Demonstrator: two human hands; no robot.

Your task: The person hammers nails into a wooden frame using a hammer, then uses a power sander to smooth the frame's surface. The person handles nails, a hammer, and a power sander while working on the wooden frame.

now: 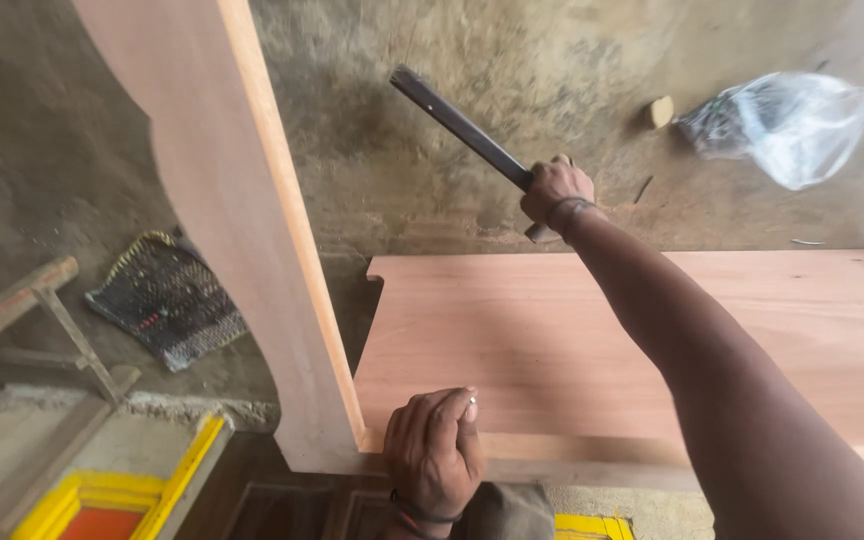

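Note:
My right hand (555, 193) is raised over the far edge of a flat reddish wooden panel (752, 330) and grips a long dark tool (457, 125) by its handle, the tool pointing up and left. Near the panel's front edge, my left hand (434, 447) pinches a small nail (471, 404) between thumb and fingers. The nail stands close to the joint where an upright wooden board (242, 220) with a curved cut-out meets the flat panel.
A clear plastic bag (787, 125) and a small wood block (660, 111) lie on the dirt floor beyond the panel. A dark woven mat (167, 300) and a wooden frame (42, 310) are at left. Yellow and orange painted edging (112, 495) shows at bottom left.

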